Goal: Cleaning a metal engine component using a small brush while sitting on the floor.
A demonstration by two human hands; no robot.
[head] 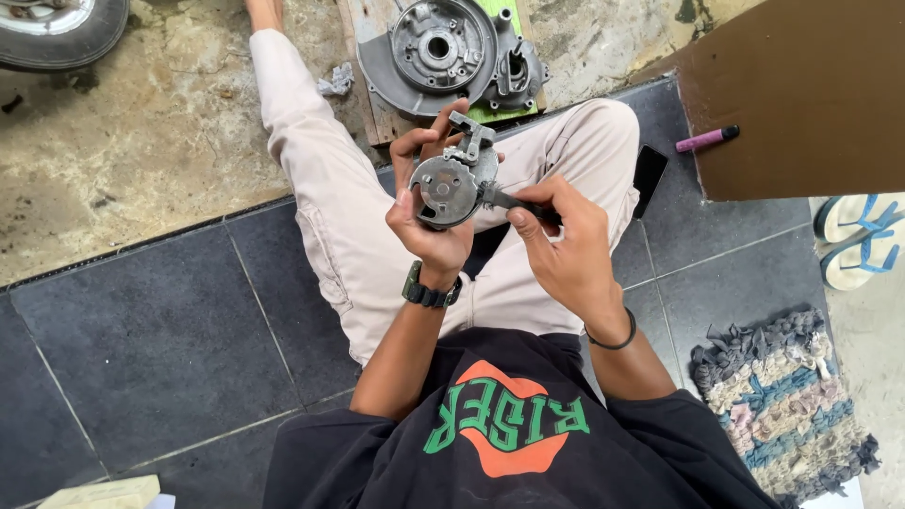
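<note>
I sit on a dark tiled floor with my legs stretched out. My left hand (426, 212) grips a round grey metal engine part (452, 184) with a bracket on top, held above my lap. My right hand (564, 243) is closed around the dark handle of a tool (514, 200) whose tip meets the right side of the round part. A black watch sits on my left wrist and a thin black band on my right.
A larger grey engine casing (448, 52) lies on a wooden board (370, 85) past my knees. A brown board with a pink marker (707, 139) lies at right, a black phone (649, 174) by my right knee, sandals (863, 240) and a rag mat (792, 405) farther right, a tyre (61, 28) top left.
</note>
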